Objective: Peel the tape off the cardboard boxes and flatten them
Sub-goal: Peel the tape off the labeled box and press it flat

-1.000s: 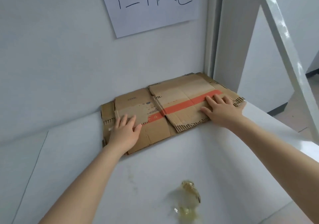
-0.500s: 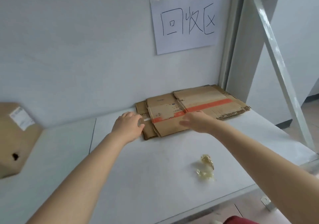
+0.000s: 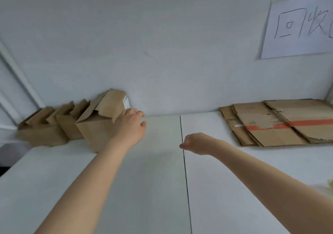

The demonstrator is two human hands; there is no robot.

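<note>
Three brown cardboard boxes with raised flaps stand in a row against the wall at the left. My left hand (image 3: pixel 130 125) reaches the nearest box (image 3: pixel 95 131) and touches its right side by a white label (image 3: pixel 126 102); the fingers are spread and I cannot see them closed on it. My right hand (image 3: pixel 195 142) hovers over the middle of the white table (image 3: pixel 144 188), fingers curled, nothing in it. A stack of flattened cardboard (image 3: pixel 270 136) lies at the right against the wall, with a strip of orange tape (image 3: pixel 310 122) across it.
A handwritten paper sign (image 3: pixel 299 26) is stuck to the wall at upper right. A dark seam (image 3: pixel 184 165) runs down the tabletop between my hands. A wad of clear tape (image 3: pixel 330 184) lies at the right edge. The table ends at the left, by a dark gap.
My view has swung left. Both hands left the flattened cardboard; the left hand travelled left to the nearest upright box, and the right hand came to the middle of the table.
</note>
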